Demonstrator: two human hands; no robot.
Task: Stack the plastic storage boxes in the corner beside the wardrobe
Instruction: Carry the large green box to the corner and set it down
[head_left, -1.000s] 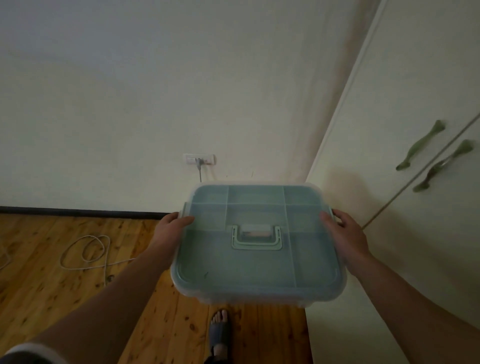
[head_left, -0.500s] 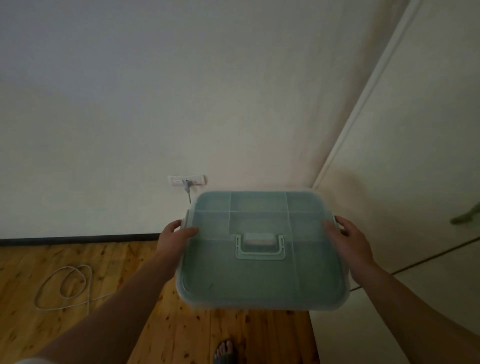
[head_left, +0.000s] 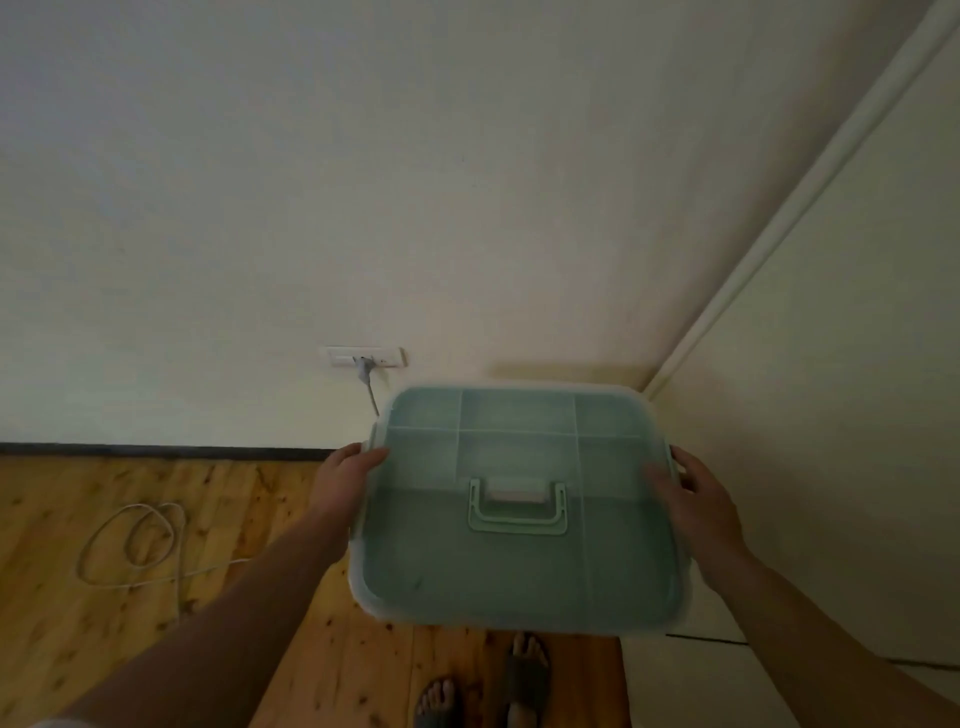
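I hold a clear plastic storage box (head_left: 519, 566) with a pale green lid and a green carry handle (head_left: 517, 506) in the air, level, above the wooden floor. My left hand (head_left: 345, 480) grips its left edge and my right hand (head_left: 696, 499) grips its right edge. The box hangs near the corner where the cream wall meets the white wardrobe (head_left: 831, 415) on the right. Whatever lies under the box is hidden.
A wall socket (head_left: 366, 357) with a plugged grey cable sits just left of the box. A white cable (head_left: 132, 540) lies coiled on the wooden floor (head_left: 156, 597) at left. My sandalled feet (head_left: 527, 670) stand below the box. A dark skirting board (head_left: 156, 449) runs along the wall.
The box has stayed in both hands while the view tilted up and shifted; both feet show below it now, and the wardrobe's green handles have left the frame.
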